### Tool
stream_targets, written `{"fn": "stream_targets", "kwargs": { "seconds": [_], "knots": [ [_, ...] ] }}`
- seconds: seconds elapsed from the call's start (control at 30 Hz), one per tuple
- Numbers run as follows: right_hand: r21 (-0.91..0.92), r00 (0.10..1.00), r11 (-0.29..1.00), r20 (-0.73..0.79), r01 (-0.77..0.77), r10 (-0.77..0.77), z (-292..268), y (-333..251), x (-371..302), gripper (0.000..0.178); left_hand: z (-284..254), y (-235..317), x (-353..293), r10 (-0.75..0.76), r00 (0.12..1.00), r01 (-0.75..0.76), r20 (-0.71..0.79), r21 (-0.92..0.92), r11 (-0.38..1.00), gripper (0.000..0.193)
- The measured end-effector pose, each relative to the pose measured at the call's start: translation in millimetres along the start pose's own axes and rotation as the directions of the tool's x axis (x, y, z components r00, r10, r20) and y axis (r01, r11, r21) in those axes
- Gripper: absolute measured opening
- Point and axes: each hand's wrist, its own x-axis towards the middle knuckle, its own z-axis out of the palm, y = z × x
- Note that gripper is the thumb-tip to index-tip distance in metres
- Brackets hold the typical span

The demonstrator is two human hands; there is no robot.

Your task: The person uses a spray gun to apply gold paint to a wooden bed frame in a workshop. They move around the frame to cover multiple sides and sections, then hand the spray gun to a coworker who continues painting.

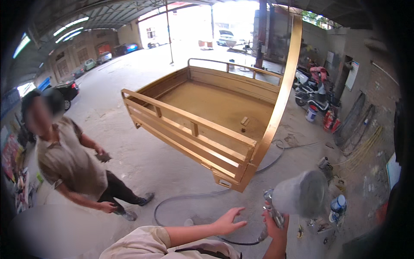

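My right hand [271,224] is wrapped round the handle of a metal spray gun [272,207] with a large whitish cup [302,194] on top. A dark air hose [189,195] runs from the gun's handle and loops over the floor. My left hand [230,222] is held out beside the gun, fingers apart and holding nothing. Ahead of both hands stands a gold-coloured cargo bed [207,129] with slatted side rails and a tall upright frame [288,73] at its near right end. Both hands are apart from it. A small block [245,121] lies on its bed floor.
At left stands another person [71,159] with a small dark item in one hand. Along the right wall are motorcycles [312,88], a white bucket [311,113], red fire extinguishers [330,121], coiled yellow hose [364,146] and blue-white cans [338,205]. Parked cars [126,48] stand farther back.
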Motion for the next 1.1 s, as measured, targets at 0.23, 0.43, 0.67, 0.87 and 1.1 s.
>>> {"fn": "stream_targets", "kwargs": {
  "seconds": [0.23, 0.43, 0.67, 0.87, 1.1],
  "knots": [
    [-0.158, 0.982, 0.987, -0.187, -0.011, -0.019, 52, -83, 51, 0.018, 8, -57, 37, 0.187, 0.735, -0.258, 0.652, 0.014, 0.966, 0.08],
    [-0.54, 0.959, 0.838, -0.189, 0.079, -0.212, 127, -135, 127, 0.022, -38, -45, 50, 0.259, 0.525, -0.059, 0.811, -0.269, 0.961, 0.053],
    [-0.482, 0.954, 0.837, -0.266, -0.259, 0.142, 168, -166, 188, 0.026, -86, 3, 62, 0.462, 0.377, -0.033, 0.803, -0.487, 0.873, 0.048],
    [-0.531, 0.883, 0.72, -0.39, -0.447, 0.261, 157, -174, 213, 0.036, -98, 31, 66, 0.467, 0.246, 0.025, 0.849, -0.487, 0.873, 0.048],
    [-0.37, 0.736, 0.638, -0.384, -0.675, 0.557, 167, -212, 227, 0.028, -89, 39, 37, 0.616, 0.214, 0.065, 0.758, -0.641, 0.765, 0.039]
  ]
}}
